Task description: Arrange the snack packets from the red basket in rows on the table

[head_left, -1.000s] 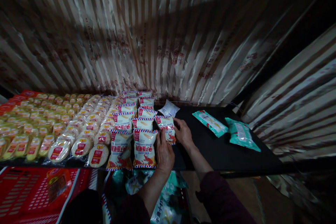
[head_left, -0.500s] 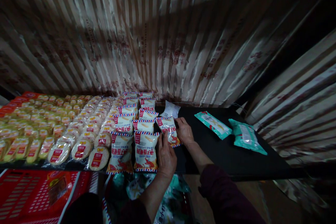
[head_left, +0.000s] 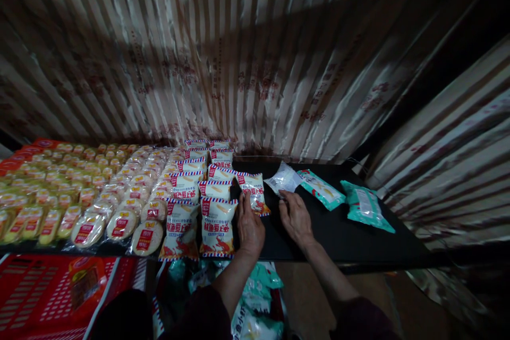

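My left hand (head_left: 251, 228) has its fingers stretched out, with their tips against the lower left part of a red, white and blue snack bag (head_left: 254, 192) on the black shelf. Just right of it, my right hand (head_left: 295, 220) has its fingertips at the lower edge of a pale, crinkled snack bag (head_left: 283, 178). That edge seems pinched, though the thumb's contact is hard to make out. Two rows of similar snack bags (head_left: 218, 227) stand left of my left hand. A teal snack bag (head_left: 322, 189) lies right beside the pale one.
Another teal bag (head_left: 366, 206) lies farther right on the black shelf (head_left: 326, 244). Round wrapped cakes (head_left: 147, 237) and small yellow packs (head_left: 50, 223) fill the left side. Below are a red basket (head_left: 35, 297) and more teal bags (head_left: 255, 324). A striped curtain (head_left: 239, 64) hangs behind.
The pale bag has moved right, from behind the snack bag to beside the teal one. My right hand has left the red, white and blue bag and shifted right; my left hand stays beside it.
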Tool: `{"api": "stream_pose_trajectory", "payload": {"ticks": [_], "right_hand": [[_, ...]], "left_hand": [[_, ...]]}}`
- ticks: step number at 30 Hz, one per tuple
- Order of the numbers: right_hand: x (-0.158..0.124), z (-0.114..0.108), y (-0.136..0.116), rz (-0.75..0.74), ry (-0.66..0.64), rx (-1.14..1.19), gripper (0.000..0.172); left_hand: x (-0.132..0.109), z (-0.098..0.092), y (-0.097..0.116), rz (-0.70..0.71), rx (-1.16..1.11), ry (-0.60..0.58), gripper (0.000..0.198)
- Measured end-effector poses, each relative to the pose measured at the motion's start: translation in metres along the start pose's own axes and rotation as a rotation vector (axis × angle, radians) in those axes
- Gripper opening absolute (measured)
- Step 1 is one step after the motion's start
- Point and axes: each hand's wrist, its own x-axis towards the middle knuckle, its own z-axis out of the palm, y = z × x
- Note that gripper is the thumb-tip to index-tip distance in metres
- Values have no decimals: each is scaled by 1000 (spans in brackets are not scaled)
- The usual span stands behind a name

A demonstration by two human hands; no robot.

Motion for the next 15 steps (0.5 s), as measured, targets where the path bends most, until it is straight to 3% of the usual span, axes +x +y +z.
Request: {"api": "stream_pose_trajectory", "payload": {"ticks": [4,6,12,15], "right_hand": [[4,13,-21,165,-209,221,52],[7,21,-28,185,-228,297,55],[21,51,-27,243,-65,516,57],[30,64,-21,262,50,512,54]], "left_hand": [[12,0,6,17,-47,-1,61],[21,1,11,-28,-75,3,59],[51,10,25,-188,-108,-16,53],[60,14,30,-239,-42,-44,54]]}}
